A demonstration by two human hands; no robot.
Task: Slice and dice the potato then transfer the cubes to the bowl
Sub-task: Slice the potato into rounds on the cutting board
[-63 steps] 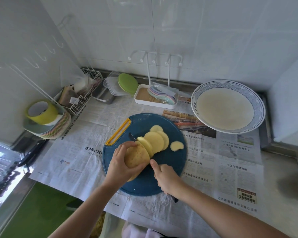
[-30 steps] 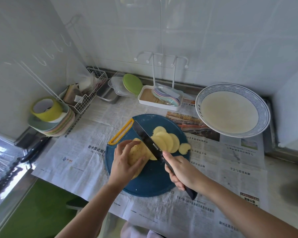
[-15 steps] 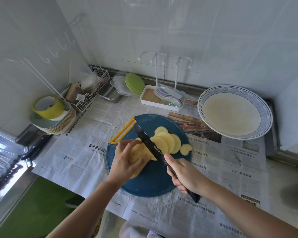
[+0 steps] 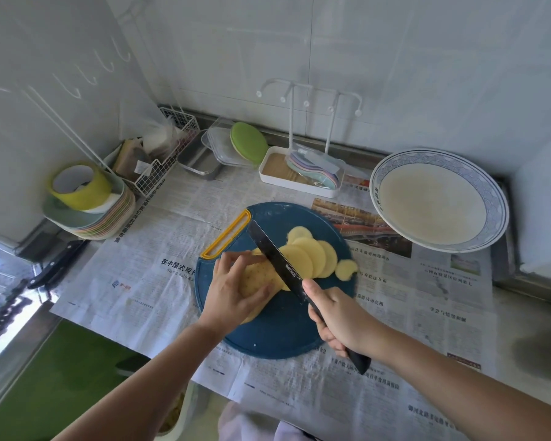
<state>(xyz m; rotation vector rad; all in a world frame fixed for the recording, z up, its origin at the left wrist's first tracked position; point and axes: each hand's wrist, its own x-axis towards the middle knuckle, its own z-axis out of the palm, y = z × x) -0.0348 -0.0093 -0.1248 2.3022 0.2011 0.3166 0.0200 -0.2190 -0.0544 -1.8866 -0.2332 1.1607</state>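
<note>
**Potato Slicing: Hand and Tool Positions**

The left hand [image 4: 228, 292] curls around the uncut potato [image 4: 258, 278] at frame centre, holding it down on the round blue cutting board [image 4: 277, 332]. The right hand [image 4: 337, 316] grips the handle of the black knife [image 4: 275, 257]. The blade runs diagonally across the potato's cut end, tip toward the upper left. Round slices [image 4: 314, 257] lie overlapped on the board just right of the blade. The bowl [image 4: 498, 214] stands at the upper right on the newspaper [image 4: 140, 281], apart from the board.
</note>
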